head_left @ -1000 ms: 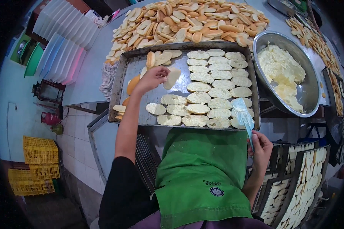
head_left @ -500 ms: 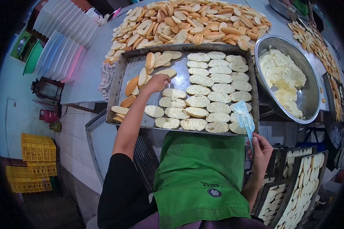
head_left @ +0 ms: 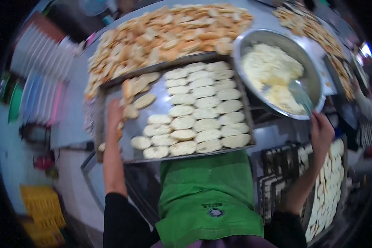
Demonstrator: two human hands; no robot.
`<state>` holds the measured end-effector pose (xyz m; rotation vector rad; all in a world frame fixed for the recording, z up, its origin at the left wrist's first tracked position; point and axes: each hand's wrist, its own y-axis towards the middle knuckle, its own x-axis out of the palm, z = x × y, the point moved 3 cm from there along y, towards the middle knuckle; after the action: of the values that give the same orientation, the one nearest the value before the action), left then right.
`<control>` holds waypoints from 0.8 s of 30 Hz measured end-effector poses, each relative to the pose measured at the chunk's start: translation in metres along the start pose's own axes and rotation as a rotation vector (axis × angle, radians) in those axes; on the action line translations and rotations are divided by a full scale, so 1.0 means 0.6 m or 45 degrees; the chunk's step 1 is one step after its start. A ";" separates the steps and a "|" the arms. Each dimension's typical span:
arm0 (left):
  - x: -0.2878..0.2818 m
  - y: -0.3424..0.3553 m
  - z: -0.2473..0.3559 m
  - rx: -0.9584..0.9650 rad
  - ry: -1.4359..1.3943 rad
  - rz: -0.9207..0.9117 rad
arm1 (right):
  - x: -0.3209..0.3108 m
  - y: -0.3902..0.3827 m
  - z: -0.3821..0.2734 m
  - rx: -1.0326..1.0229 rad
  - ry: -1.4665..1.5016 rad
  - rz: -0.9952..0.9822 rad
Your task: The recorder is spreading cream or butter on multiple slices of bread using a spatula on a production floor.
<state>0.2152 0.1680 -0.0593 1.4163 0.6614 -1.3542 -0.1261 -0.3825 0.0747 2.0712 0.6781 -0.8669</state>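
My right hand (head_left: 321,129) is closed round the handle of a pale blue spatula (head_left: 300,97), its blade dipped in the pale yellow cream (head_left: 272,66) inside a steel bowl (head_left: 320,78). Over at the left side of the metal tray (head_left: 142,84), my left hand (head_left: 115,108) reaches among loose bread slices (head_left: 131,111); motion smears its fingers. Rows of oval bread slices coated with cream (head_left: 206,113) cover the tray's right part and front. Uncoated slices lie loosely piled along its left and far left.
A large heap of bread slices (head_left: 169,31) spreads behind the tray. Racked trays of coated slices (head_left: 324,190) stand low at the right. White plastic trays (head_left: 41,58) are stacked at the left, with yellow crates (head_left: 41,208) below on the floor.
My right hand has carried the spatula from the tray's front right corner into the bowl. My left hand has moved from the tray's middle to its left side. The view has shifted right.
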 end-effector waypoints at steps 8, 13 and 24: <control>-0.018 0.017 0.036 -0.512 0.132 -0.174 | 0.076 0.146 -0.033 -0.321 -0.796 -0.293; -0.014 -0.014 -0.061 -0.522 -0.206 0.069 | 0.164 0.163 -0.081 -0.446 -0.826 -0.492; -0.131 -0.134 0.134 -0.760 -2.437 -0.228 | 0.087 0.202 -0.024 -0.110 0.037 -1.251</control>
<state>0.0952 0.1408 0.0039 -0.6630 -0.1821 -1.7234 -0.0035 -0.4295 0.0962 1.6115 1.7736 -1.2803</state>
